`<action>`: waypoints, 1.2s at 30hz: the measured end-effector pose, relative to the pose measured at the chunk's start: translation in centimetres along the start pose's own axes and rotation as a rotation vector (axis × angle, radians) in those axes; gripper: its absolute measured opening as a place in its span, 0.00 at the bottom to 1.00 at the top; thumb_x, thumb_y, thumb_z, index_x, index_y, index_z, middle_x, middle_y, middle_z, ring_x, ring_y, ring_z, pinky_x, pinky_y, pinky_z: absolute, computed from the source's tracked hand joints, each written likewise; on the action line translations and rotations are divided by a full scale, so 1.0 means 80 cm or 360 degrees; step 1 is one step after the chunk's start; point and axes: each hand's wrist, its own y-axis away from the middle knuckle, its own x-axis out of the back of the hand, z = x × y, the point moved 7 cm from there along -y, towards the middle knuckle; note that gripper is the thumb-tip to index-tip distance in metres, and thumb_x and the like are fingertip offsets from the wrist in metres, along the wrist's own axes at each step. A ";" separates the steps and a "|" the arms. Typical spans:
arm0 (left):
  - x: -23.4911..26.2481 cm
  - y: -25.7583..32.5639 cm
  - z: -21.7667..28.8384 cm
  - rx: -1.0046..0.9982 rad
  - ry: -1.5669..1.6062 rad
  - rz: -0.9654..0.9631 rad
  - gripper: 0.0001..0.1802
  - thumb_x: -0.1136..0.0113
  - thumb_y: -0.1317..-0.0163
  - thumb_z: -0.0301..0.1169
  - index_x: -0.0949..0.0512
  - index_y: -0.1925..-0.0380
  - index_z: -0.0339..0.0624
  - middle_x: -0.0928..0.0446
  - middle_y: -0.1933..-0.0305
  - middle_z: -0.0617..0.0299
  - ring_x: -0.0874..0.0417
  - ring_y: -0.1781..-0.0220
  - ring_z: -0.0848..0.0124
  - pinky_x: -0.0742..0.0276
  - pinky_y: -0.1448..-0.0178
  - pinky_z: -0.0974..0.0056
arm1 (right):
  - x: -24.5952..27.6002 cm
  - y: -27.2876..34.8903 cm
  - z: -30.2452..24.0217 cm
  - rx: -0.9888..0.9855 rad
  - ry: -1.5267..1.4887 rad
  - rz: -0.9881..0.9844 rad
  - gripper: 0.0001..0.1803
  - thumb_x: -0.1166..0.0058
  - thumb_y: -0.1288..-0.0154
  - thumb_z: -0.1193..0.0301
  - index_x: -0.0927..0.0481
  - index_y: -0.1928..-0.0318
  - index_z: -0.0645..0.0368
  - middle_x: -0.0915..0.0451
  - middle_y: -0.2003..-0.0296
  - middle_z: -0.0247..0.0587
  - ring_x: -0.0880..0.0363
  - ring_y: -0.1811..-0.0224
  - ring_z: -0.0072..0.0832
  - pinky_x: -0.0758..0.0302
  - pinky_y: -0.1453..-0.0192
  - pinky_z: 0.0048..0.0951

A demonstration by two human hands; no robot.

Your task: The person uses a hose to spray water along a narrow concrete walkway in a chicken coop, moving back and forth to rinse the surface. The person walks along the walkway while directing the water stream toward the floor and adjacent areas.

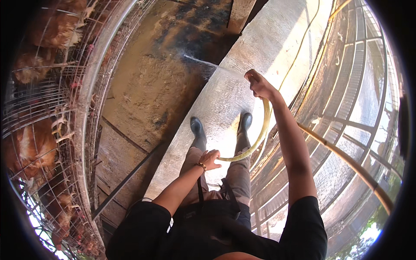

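My right hand [260, 85] is closed round the upper end of a yellowish hose [265, 119], thumb side up. A jet of water [200, 60] leaves that end toward the left and spreads over the dark ground beyond the walkway. From the right fist the hose curves down and back to my left hand [209, 160], which is closed on a lower stretch of it in front of my thighs. The left fingers are partly hidden, and a bracelet [200, 166] circles that wrist.
I stand in dark rubber boots [197, 127] on a wet concrete walkway [236, 54]. Brown hens [32, 145] sit in a wire cage [86, 108] on the left, above a dirt-covered pit [138, 86]. A bamboo pole [346, 158] and wire-mesh wall [342, 112] run along the right.
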 end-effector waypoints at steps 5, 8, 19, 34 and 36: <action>-0.047 -0.106 0.016 0.0075 -0.0209 0.0007 0.33 0.37 0.59 0.53 0.31 0.54 0.51 0.32 0.46 0.63 0.34 0.41 0.65 0.46 0.38 0.51 | 0.048 -0.068 0.051 0.0076 -0.0098 -0.0109 0.13 0.66 0.34 0.65 0.33 0.53 0.54 0.35 0.82 0.35 0.35 0.86 0.22 0.38 0.84 0.26; -0.071 -0.137 0.009 0.0473 -0.0181 -0.0174 0.19 0.48 0.49 0.52 0.24 0.63 0.54 0.23 0.61 0.61 0.25 0.53 0.62 0.41 0.42 0.52 | 0.092 -0.104 0.080 0.0087 -0.0072 -0.0049 0.13 0.67 0.33 0.64 0.33 0.54 0.54 0.36 0.83 0.34 0.35 0.88 0.22 0.38 0.86 0.26; 0.026 -0.087 -0.012 0.0697 0.0190 0.0947 0.12 0.44 0.48 0.41 0.23 0.74 0.44 0.23 0.76 0.54 0.22 0.69 0.53 0.26 0.66 0.57 | 0.116 -0.229 0.153 0.0114 -0.0276 0.0135 0.13 0.66 0.34 0.63 0.33 0.56 0.55 0.31 0.82 0.37 0.31 0.88 0.25 0.33 0.86 0.28; -0.011 -0.118 0.033 0.0507 0.0064 0.1001 0.06 0.40 0.54 0.34 0.25 0.75 0.49 0.28 0.65 0.58 0.26 0.57 0.61 0.28 0.56 0.60 | -0.104 -0.324 0.264 -0.0025 -0.0084 0.0015 0.12 0.59 0.43 0.68 0.28 0.62 0.60 0.23 0.73 0.55 0.22 0.77 0.43 0.24 0.79 0.37; -0.011 -0.121 0.030 0.0510 -0.0005 0.0957 0.05 0.42 0.51 0.34 0.24 0.74 0.49 0.26 0.66 0.58 0.25 0.58 0.60 0.28 0.55 0.59 | -0.115 -0.337 0.262 0.0099 0.0030 0.0051 0.12 0.57 0.44 0.69 0.28 0.62 0.60 0.23 0.72 0.56 0.22 0.72 0.46 0.24 0.72 0.40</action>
